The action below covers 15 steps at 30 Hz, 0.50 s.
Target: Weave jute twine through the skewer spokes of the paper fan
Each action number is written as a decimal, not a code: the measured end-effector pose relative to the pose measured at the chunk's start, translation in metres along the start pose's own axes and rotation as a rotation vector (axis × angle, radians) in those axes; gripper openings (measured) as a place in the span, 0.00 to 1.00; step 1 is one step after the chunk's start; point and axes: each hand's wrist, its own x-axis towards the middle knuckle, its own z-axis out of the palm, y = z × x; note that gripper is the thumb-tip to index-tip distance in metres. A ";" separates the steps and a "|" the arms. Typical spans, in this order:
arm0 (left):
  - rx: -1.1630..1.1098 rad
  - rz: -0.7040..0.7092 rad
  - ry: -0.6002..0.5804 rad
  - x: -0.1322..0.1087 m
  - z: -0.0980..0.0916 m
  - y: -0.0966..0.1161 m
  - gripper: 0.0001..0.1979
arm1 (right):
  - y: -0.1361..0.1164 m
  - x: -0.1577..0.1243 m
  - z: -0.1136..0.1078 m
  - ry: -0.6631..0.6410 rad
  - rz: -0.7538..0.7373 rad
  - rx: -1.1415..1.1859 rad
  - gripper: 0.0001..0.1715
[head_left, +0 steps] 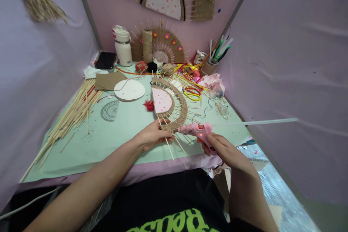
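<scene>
1. The right hand (pixel 220 148) grips a pink glue gun (pixel 196 129), its nozzle touching the lower rim of a jute-woven half-circle (pixel 174 107).
2. The left hand (pixel 152 136) pinches that rim against the table (pixel 108 137).
3. Wooden sticks (pixel 73 112) lie well to the left.

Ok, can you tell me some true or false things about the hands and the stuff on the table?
1. The right hand holds a pink glue gun. True.
2. The left hand holds scissors. False: it holds the near edge of the woven half-circle.
3. A long clear glue stick pokes out of the back of the glue gun. True.
4. The wooden sticks lie in a pile on the right side of the table. False: they lie on the left side.
5. The white disc stands up against the wall. False: it lies flat on the green mat.
</scene>
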 end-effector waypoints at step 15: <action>0.004 -0.007 -0.001 -0.001 0.001 0.001 0.31 | 0.000 0.000 0.001 -0.008 0.022 -0.019 0.32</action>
